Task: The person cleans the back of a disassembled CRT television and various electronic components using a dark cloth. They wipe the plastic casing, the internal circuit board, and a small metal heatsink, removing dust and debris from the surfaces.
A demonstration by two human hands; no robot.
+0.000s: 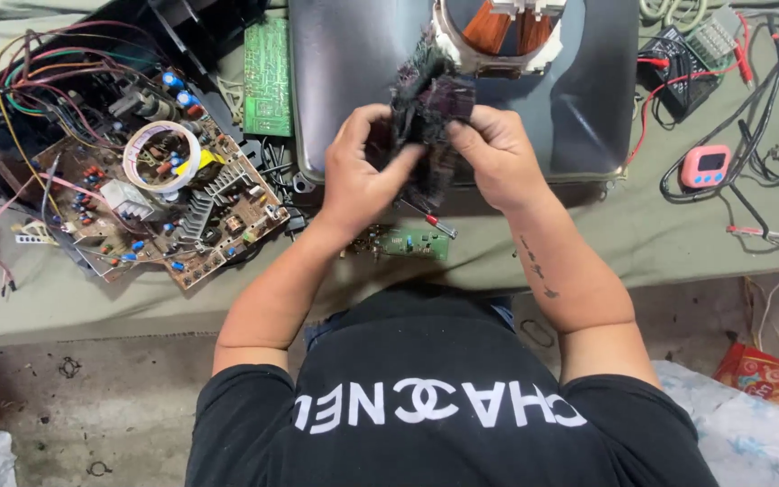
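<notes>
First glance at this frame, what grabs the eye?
Dead centre, the left hand and right hand both grip a dark, frayed rag, raised over a grey picture tube lying face-down with its copper-wound yoke at the top. To the left, a big brown circuit board with a tape roll on it; far right, a small pink timer on the cloth-covered bench.
</notes>
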